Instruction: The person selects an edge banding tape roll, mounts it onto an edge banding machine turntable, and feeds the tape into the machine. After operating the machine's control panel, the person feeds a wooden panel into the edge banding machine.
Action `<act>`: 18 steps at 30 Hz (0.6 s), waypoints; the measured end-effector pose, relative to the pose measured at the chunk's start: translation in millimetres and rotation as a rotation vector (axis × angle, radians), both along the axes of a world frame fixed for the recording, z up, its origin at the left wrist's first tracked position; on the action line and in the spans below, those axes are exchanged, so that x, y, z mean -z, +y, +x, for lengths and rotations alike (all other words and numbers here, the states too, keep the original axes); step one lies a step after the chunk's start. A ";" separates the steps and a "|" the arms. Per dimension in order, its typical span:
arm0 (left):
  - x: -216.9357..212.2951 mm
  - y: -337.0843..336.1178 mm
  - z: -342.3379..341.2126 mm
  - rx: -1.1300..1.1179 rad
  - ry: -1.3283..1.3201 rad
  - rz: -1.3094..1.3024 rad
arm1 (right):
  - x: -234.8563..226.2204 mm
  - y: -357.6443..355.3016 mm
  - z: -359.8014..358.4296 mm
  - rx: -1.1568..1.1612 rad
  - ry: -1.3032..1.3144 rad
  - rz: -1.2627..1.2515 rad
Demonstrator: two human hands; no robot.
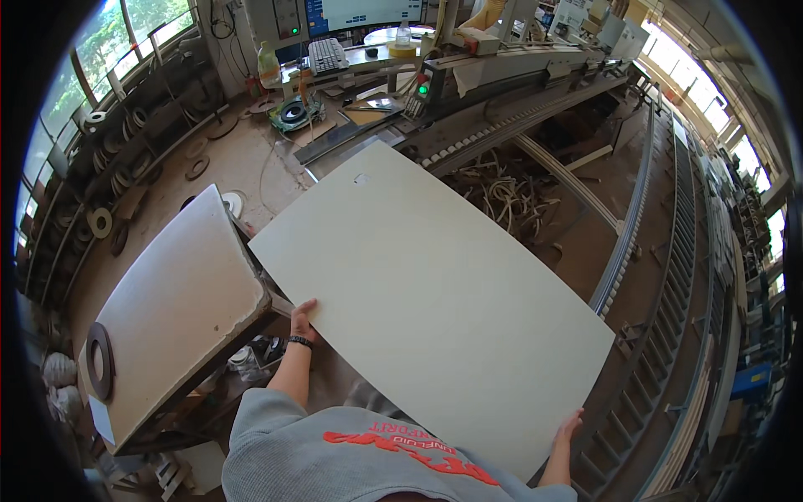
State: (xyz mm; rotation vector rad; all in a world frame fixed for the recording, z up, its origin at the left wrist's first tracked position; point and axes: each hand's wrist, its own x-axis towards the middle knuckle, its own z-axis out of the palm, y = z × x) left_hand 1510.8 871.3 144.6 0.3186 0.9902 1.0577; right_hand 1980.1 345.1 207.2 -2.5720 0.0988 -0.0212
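Observation:
A large pale rectangular board (pixel 435 284) spans the middle of the view in front of me. My left hand (pixel 304 320) grips its near left edge, thumb on top and the other fingers hidden beneath. At the near right corner, my right hand (pixel 568 430) holds the board's edge, its fingers partly out of sight under it. A small whitish mark (pixel 362 179) shows on the board's surface near the far corner. The board's far end overlaps the edge of the machine, though I cannot tell whether it rests there.
A worn table (pixel 184 293) with a dark edging roll (pixel 99 361) stands left. Ahead is a long machine (pixel 502 109) with a keyboard (pixel 327 55) and monitor (pixel 368 12). Loose strips (pixel 510 194) lie beneath it. Roller rails (pixel 640 209) run along the right. Racks of rolls (pixel 117 159) line the window wall.

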 end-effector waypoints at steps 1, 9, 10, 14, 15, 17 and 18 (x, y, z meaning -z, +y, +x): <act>1.0 11.1 5.8 -0.002 0.010 -0.002 | 2.0 10.2 1.5 -0.006 -0.005 -0.017; 14.9 129.2 34.8 0.025 0.076 -0.038 | -6.7 115.1 -11.7 -0.012 -0.058 -0.168; 18.3 139.7 36.2 0.028 0.079 -0.042 | -10.9 132.6 -13.6 -0.013 -0.070 -0.187; 21.7 172.5 47.4 0.028 0.090 -0.049 | -17.2 159.3 -12.1 -0.021 -0.106 -0.261; 17.9 174.8 52.2 0.020 0.096 -0.042 | -17.3 162.7 -11.7 -0.022 -0.112 -0.280; 11.5 179.2 59.8 0.004 0.108 -0.026 | -16.0 167.2 -12.6 -0.025 -0.123 -0.316; 11.0 181.7 60.5 0.006 0.111 -0.030 | -15.8 170.6 -10.3 -0.028 -0.127 -0.332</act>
